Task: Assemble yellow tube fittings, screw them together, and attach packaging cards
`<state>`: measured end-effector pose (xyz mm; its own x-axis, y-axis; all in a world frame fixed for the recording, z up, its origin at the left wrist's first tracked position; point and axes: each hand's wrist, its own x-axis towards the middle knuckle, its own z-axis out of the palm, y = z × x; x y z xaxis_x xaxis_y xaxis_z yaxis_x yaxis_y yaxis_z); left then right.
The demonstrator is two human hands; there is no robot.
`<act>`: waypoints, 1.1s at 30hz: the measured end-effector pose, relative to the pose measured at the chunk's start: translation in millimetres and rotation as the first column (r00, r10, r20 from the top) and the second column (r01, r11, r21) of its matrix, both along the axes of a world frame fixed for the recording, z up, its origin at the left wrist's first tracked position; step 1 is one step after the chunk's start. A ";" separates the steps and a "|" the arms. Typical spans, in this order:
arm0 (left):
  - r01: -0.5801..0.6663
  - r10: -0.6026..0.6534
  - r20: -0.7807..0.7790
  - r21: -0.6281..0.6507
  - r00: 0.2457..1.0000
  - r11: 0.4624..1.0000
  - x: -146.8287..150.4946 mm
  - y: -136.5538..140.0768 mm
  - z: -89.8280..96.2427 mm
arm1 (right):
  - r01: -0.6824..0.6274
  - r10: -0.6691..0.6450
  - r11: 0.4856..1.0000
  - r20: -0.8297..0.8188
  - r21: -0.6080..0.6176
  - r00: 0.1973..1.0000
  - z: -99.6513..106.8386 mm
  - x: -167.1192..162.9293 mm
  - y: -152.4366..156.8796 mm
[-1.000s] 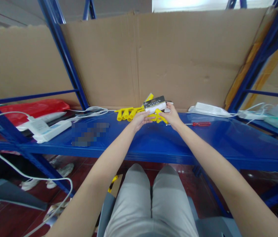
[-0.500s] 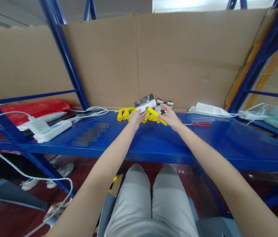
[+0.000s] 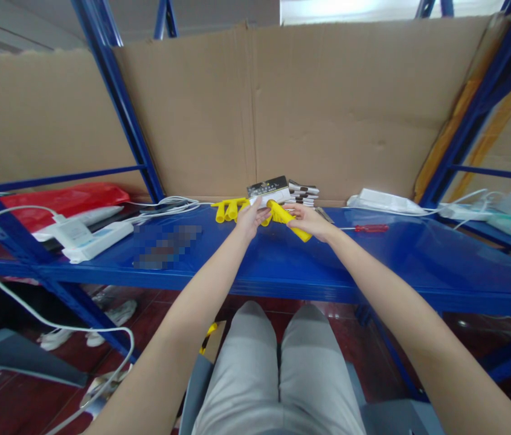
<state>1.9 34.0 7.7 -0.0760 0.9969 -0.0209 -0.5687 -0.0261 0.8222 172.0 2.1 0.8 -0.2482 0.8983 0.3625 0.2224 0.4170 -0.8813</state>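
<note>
My left hand (image 3: 250,220) is closed on the lower left part of a black-and-white printed card (image 3: 268,190), which stands tilted above the shelf. My right hand (image 3: 308,222) grips a yellow plastic tube-like part (image 3: 301,234), its upper end close to my left fingertips. Several more yellow plastic parts (image 3: 228,209) lie in a row left of my left hand. Others are partly hidden beneath my hands. Behind my right hand sits a stack of similar black-and-white cards (image 3: 303,193).
A red-handled screwdriver (image 3: 372,228) lies right of my hands on the blue shelf (image 3: 282,266). White cables (image 3: 178,204) and a power strip (image 3: 96,240) are at left. A white adapter (image 3: 385,200) rests at right. Cardboard (image 3: 328,109) stands behind.
The yellow part in my right hand has tilted, its lower end moving down and toward me. My right fingers have shifted along it. The card has turned slightly in my left hand.
</note>
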 end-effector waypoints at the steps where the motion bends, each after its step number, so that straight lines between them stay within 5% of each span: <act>1: 0.001 -0.001 0.002 -0.002 1.000 1.000 -0.2 0.3 -0.2 | -0.001 0.001 1.000 0.012 -0.006 1.000 0.2 0.0 -1.9; 19: 0.143 -0.162 -0.133 -0.139 0.978 0.980 -6.9 -1.0 1.2 | -0.059 0.074 0.980 0.073 -0.189 0.995 10.7 13.1 -11.3; 27: 0.115 -0.128 -0.111 -0.119 0.985 0.986 -3.9 1.1 -2.6 | -0.116 0.087 0.962 -0.128 -0.247 0.988 12.5 17.4 -14.7; 33: 0.015 -0.016 -0.026 -0.057 1.000 0.998 -2.8 -1.0 2.0 | -0.176 0.115 0.891 -0.166 -0.419 0.979 12.8 14.0 -15.0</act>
<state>-0.9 33.0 9.7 -0.0617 0.9952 -0.0756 -0.5465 0.0297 0.8369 185.9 -12.9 13.6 -0.3648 0.9310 -0.0116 0.0563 0.0096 -0.9984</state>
